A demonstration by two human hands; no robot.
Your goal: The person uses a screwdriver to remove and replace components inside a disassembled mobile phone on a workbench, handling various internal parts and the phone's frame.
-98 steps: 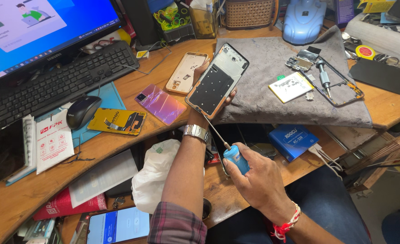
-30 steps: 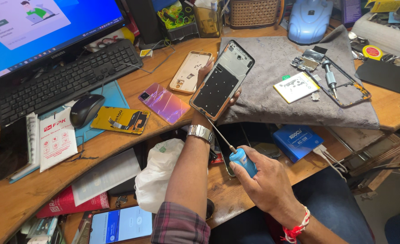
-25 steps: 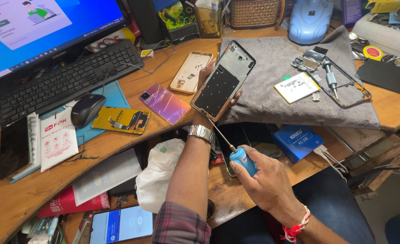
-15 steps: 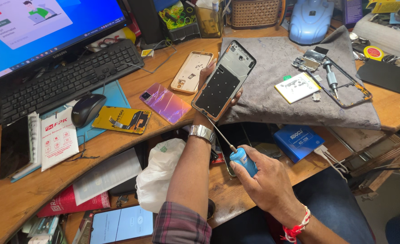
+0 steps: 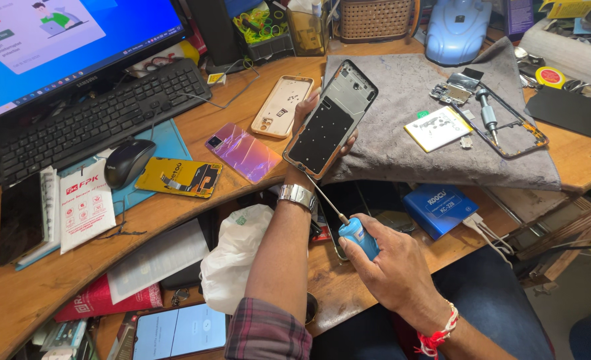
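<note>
My left hand [image 5: 309,113] holds an opened phone body [image 5: 330,119] tilted above the desk edge, its bare inner side facing me. My right hand [image 5: 392,270] grips a screwdriver with a blue handle [image 5: 358,237]; its thin shaft points up to the phone's lower edge. A silver watch sits on my left wrist. On the grey cloth [image 5: 402,93] to the right lie a battery [image 5: 440,127] and a phone frame [image 5: 509,123] with a second screwdriver resting on it.
A pink phone back cover [image 5: 244,151], a beige phone case [image 5: 281,106] and a yellow part [image 5: 179,177] lie on the wooden desk. Keyboard [image 5: 95,120], mouse [image 5: 129,162] and monitor stand left. A blue box [image 5: 441,209] and white plastic bag [image 5: 232,257] sit on the lower shelf.
Hands, phone and screwdriver stay almost still; the screwdriver tip remains at the phone's lower edge.
</note>
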